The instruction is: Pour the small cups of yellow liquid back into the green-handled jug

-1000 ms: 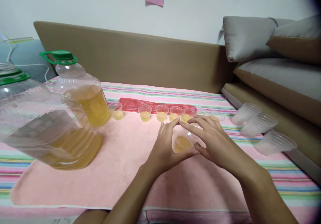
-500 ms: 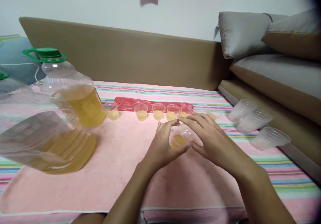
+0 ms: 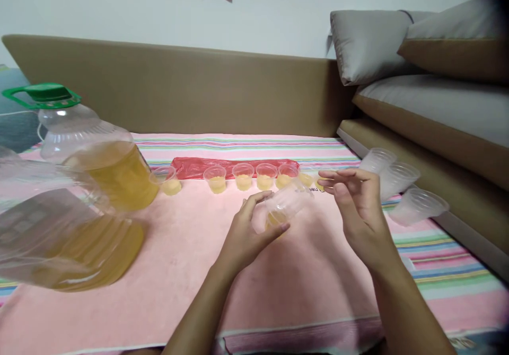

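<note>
My left hand [image 3: 245, 234] has its thumb and fingers around a clear plastic cup [image 3: 290, 198] tilted with its mouth toward the upper right. Yellow liquid shows in the lower end of that cup. To its right, my right hand [image 3: 360, 212] is raised with fingers apart and nothing in it. Behind the hands runs a row of clear cups with a little yellow liquid, such as this cup [image 3: 243, 178] and this leftmost cup [image 3: 170, 185]. Right of the row, one more is partly hidden by my right fingers.
Two big clear jugs of yellow liquid, a rear jug [image 3: 119, 177] with a green cap and a nearer jug [image 3: 91, 249], stand at left. Leaning cup stacks [image 3: 417, 206] and piled cushions [image 3: 429, 111] are at right. A red plastic bag [image 3: 191, 167] lies behind the cups on the pink towel [image 3: 178, 291].
My right hand has let go of the cup and moved right, fingers spreading. The cup stays in my left hand, its mouth leaning to the right. The view has shifted slightly.
</note>
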A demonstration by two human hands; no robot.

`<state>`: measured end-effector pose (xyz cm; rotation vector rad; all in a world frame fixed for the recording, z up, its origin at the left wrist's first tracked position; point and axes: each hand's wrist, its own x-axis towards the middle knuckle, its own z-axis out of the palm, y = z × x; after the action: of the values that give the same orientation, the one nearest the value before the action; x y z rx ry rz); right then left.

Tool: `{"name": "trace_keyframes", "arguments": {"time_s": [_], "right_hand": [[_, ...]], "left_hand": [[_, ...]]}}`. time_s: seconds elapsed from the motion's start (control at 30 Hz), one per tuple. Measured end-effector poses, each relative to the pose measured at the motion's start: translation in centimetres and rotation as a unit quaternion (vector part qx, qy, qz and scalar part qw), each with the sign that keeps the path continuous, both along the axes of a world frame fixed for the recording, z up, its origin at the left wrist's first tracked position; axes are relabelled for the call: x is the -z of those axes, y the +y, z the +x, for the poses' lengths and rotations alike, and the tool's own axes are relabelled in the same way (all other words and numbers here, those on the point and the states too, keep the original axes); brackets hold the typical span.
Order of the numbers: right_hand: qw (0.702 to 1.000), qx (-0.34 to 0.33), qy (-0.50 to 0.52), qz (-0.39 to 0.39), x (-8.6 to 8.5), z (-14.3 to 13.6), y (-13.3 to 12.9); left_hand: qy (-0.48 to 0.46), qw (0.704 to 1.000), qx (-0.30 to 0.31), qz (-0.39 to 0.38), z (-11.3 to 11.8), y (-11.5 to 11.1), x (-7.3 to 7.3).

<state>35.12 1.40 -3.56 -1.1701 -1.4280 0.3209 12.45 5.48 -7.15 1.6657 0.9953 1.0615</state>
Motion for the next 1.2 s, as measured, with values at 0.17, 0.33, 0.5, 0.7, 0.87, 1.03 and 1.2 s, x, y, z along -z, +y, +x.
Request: {"name": "trace_keyframes", "arguments": {"time_s": [0.17,0.33,0.5,0.7,0.87,1.03,1.2], "right_hand": [[0.998,-0.034,-0.019,-0.053,0.76,-0.57,0.61],[0.999,-0.015,-0.020,-0.040,0.67,-0.74,0.61],[0.999,-0.016,-0.021,-0.026,0.60,-0.75,0.53],[0.998,-0.020,-0.042,-0.039,0.41,-0.90,0.42],[0.998,-0.023,-0.041,-0.039,0.28,-1.00,0.36],[0.998,-0.033,-0.033,-0.048,0.31,-0.83,0.33],[0.996,-0.063,-0.025,-0.064,0.74,-0.84,0.28]], "left_hand": [[0.008,1.000,0.005,0.003,0.18,0.00,0.45],[0.005,1.000,-0.001,0.002,0.14,-0.04,0.43],[0.003,1.000,-0.006,0.001,0.29,-0.06,0.37],[0.002,1.000,-0.010,0.006,0.22,-0.04,0.31],[0.009,1.000,-0.016,0.007,0.19,0.00,0.20],[0.005,1.000,-0.014,0.006,0.30,0.08,0.25],[0.003,1.000,-0.013,0.004,0.24,0.00,0.23]]}}
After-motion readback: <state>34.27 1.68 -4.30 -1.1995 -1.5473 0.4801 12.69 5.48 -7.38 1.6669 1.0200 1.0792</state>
